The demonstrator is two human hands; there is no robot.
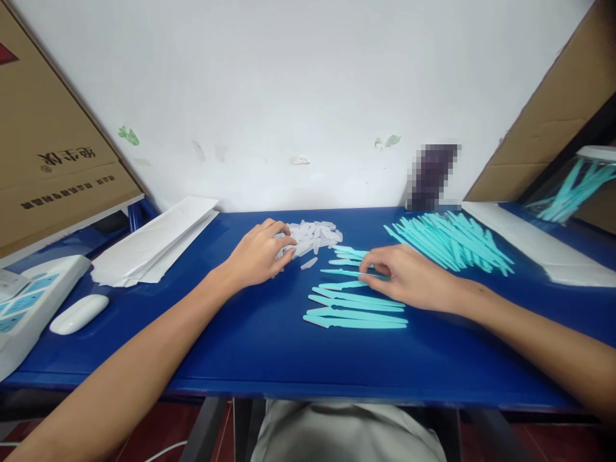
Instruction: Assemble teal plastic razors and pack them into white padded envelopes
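My left hand (257, 255) rests on the blue table (250, 346) with its fingers curled, the fingertips touching a heap of small clear plastic caps (312, 235); I cannot make out what they pinch. My right hand (409, 277) lies to the right, thumb and fingers pinched on one thin turquoise plastic stick (344, 273). That stick belongs to a row of several turquoise sticks (356, 308) laid side by side in front of me. A larger loose pile of the same turquoise sticks (450, 240) lies beyond my right hand.
A stack of white paper bags (154, 244) lies at the left, with a white mouse (78, 313) and a white device (29, 301) nearer the left edge. Cardboard boxes (48, 147) stand at both sides. A clear jar of turquoise sticks (575, 186) sits at the far right, a white strip (534, 247) before it.
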